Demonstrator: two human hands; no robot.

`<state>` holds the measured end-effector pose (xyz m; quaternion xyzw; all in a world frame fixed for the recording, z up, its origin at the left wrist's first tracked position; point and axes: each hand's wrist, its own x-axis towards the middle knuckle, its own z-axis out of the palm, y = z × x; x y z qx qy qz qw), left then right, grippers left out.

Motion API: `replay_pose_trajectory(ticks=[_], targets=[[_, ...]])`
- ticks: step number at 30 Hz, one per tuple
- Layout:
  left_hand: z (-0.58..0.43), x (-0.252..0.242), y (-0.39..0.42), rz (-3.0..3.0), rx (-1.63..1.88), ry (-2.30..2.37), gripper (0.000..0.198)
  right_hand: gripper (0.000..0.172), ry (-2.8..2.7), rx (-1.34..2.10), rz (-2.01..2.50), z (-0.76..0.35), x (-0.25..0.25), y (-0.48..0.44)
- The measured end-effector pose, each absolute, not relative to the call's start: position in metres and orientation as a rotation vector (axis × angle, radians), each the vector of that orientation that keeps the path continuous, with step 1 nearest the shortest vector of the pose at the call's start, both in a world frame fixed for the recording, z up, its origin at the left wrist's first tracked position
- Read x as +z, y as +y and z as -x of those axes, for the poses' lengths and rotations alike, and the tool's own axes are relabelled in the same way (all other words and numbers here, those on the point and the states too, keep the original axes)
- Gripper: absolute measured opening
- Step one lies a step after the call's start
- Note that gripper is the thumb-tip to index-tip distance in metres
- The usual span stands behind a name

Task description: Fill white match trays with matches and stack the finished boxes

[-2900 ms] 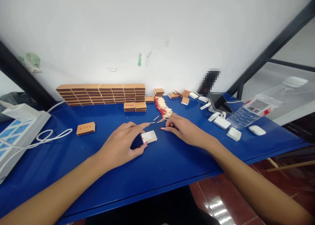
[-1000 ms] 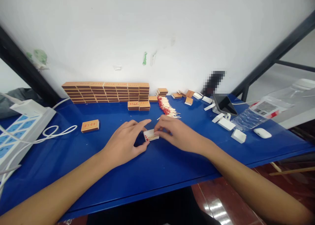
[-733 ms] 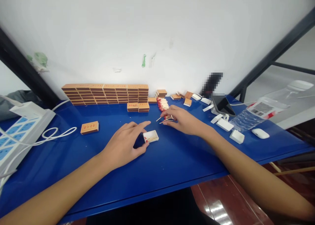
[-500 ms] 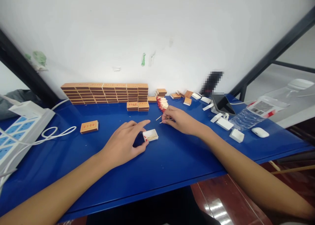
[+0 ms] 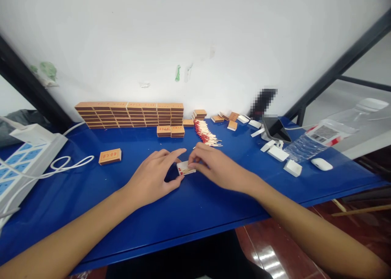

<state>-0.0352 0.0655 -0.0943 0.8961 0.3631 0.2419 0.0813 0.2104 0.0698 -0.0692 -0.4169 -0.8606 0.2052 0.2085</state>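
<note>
A small white matchbox tray [image 5: 182, 165] lies on the blue table, with several red-tipped matches [image 5: 185, 171] inside. My left hand [image 5: 154, 175] rests at the tray's left end, thumb at the near corner and other fingers behind it, index finger stretched out above. My right hand [image 5: 215, 165] is over the tray's right end, thumb and fingertips pinched together. The matches it carries are mostly hidden by the fingers. Just beyond my right hand lies a loose pile of red-tipped matches [image 5: 204, 133], some fanned toward the right.
Closed matchboxes [image 5: 131, 115] are stacked in a row against the wall. One matchbox [image 5: 110, 156] lies alone at left, near a white cable and power strip [image 5: 29, 157]. At right are empty sleeves and trays [image 5: 277, 153], a dark-screened device [image 5: 276, 130], a plastic bottle [image 5: 324, 132] and a white case [image 5: 321, 164].
My right hand has moved from the match pile toward me and left, to the tray, uncovering the near part of the pile. The left hand has stayed at the tray.
</note>
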Motion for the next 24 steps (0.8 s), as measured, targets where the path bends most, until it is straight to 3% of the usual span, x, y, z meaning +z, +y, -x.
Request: replay_pose_trajectory(ticks=[7,16,24], targets=[[0.035,-0.093,0.065,-2.699,0.739,1.091,0.065,0.008,-2.425,0.513,1.155,-0.209,-0.068,0.068],[0.035,-0.093,0.066,-2.690,0.734,1.102,0.063,0.007,-2.380,0.688,1.116,-0.213,-0.080,0.066],[0.036,-0.095,0.067,-2.682,0.733,1.079,0.063,0.014,-2.238,0.779,1.119,-0.211,-0.087,0.064]])
